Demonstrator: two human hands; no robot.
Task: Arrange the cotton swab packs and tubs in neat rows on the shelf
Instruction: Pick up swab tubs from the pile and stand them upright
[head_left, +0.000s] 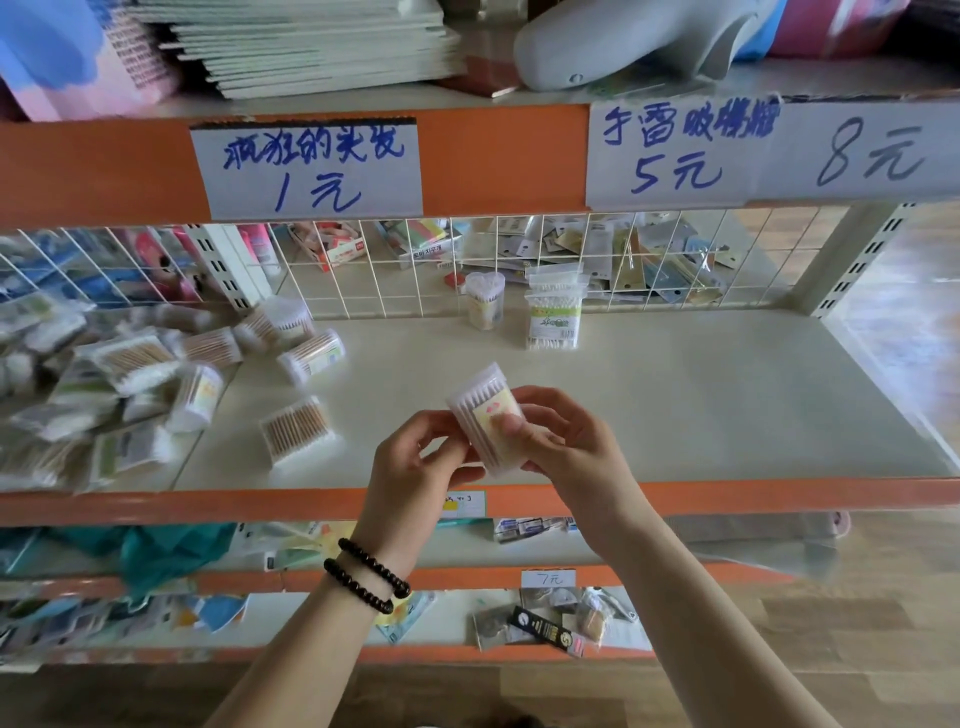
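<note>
I hold a clear tub of cotton swabs (480, 410) with a yellow label over the front of the white shelf (701, 405). My right hand (566, 441) grips its right side, thumb across the label. My left hand (415, 462) pinches its lower left edge. At the back of the shelf stand a heart-shaped tub (484, 300) and, right of it, a swab pack with a green label (555, 312). Several tubs (311, 356) and a flat pack (296, 428) lie loose at the left, beside a heap of packs (93, 400).
A white wire grid (395, 270) backs the shelf, with other goods behind it. An orange beam with paper price signs (311, 169) runs overhead. The orange front rail (753, 496) edges the shelf. Lower shelves hold assorted packets (550, 618).
</note>
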